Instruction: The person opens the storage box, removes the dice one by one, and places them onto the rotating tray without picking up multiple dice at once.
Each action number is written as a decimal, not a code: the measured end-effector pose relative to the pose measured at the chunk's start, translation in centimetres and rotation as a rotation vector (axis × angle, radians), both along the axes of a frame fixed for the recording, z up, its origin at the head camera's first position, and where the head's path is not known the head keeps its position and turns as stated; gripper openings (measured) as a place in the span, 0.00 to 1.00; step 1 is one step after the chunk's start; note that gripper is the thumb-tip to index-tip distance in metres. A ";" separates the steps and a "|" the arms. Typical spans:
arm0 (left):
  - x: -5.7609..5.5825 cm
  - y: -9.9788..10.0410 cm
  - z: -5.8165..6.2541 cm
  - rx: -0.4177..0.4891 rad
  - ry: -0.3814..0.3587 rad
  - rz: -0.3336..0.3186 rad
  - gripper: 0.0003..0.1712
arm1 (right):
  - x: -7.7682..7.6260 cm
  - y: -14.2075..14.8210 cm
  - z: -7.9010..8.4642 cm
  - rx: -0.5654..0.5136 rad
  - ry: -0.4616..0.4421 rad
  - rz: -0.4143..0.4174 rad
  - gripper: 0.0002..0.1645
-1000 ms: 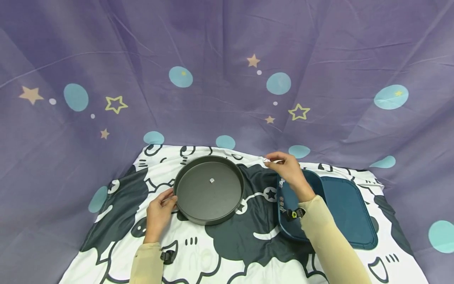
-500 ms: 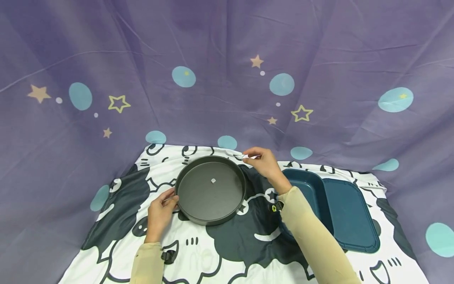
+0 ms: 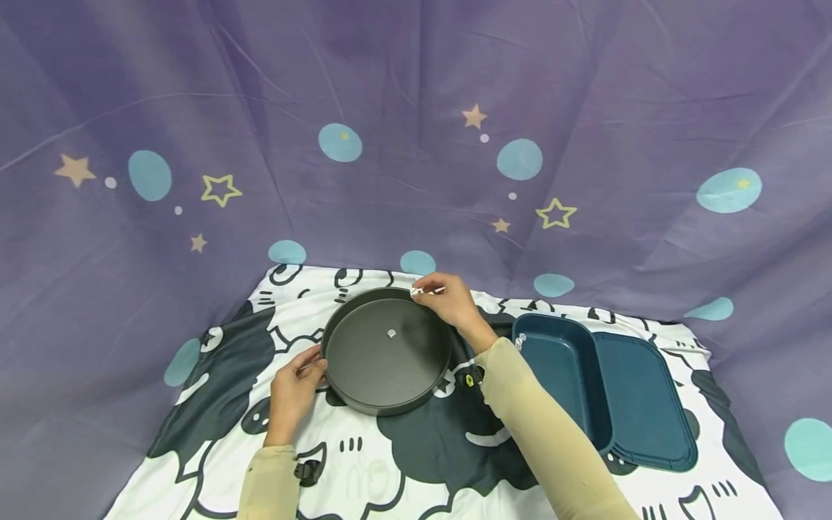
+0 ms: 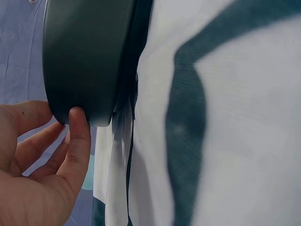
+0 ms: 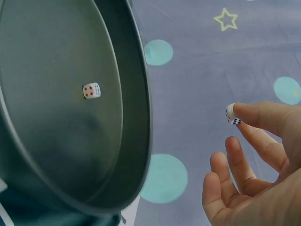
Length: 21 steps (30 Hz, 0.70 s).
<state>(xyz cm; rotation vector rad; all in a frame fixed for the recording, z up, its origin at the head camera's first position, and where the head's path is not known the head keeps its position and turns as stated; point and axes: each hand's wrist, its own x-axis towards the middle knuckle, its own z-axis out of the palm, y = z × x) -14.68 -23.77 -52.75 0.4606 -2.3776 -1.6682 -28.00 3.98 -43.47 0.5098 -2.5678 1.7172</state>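
Note:
A round dark-grey cake pan (image 3: 383, 375) lies left of centre, a white die (image 3: 391, 334) on its floor. In the right wrist view that die (image 5: 91, 90) has red pips on one face. My left hand (image 3: 294, 393) grips the pan's left rim, the thumb (image 4: 79, 122) against the outer wall. Above the pan's far right rim, my right hand (image 3: 455, 300) pinches a second white die (image 5: 230, 114) between thumb and index finger. That die shows blue pips on one face, and the other fingers are loosely bent.
To the right sits a deep blue box (image 3: 565, 354) with small white dice (image 3: 519, 341) along its left inner side. A flat blue lid (image 3: 643, 397) lies beside it. Cartoon-printed cloth (image 3: 344, 462) covers the table; a purple curtain (image 3: 390, 180) hangs behind.
My right hand has moved left from above the blue box to the pan's far right rim, carrying the die. The left hand has stayed at the pan's rim.

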 end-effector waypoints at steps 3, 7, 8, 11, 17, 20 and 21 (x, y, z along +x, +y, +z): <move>0.0 -0.1 -0.1 0.007 -0.006 -0.007 0.21 | -0.1 -0.9 -0.5 -0.024 0.002 0.011 0.11; 0.0 -0.2 -0.2 0.001 -0.004 -0.007 0.22 | -0.2 -2.0 -1.5 -0.019 -0.012 0.017 0.11; 0.0 -0.2 -0.3 -0.002 -0.005 -0.003 0.22 | -0.2 -2.2 -1.8 -0.012 -0.024 0.019 0.11; 0.1 -0.2 -0.4 -0.007 -0.011 0.007 0.21 | -0.2 -2.9 -2.6 -0.002 -0.057 0.033 0.11; 0.2 -0.1 -0.4 -0.001 -0.011 0.005 0.21 | -0.2 -3.8 -3.4 0.016 -0.066 0.033 0.11; 0.2 -0.1 -0.3 0.001 -0.007 0.006 0.21 | -0.4 -4.1 -3.5 0.022 -0.053 0.031 0.11; 0.2 -0.1 -0.3 0.003 -0.006 0.007 0.21 | -0.4 -4.2 -3.5 0.021 -0.050 0.030 0.11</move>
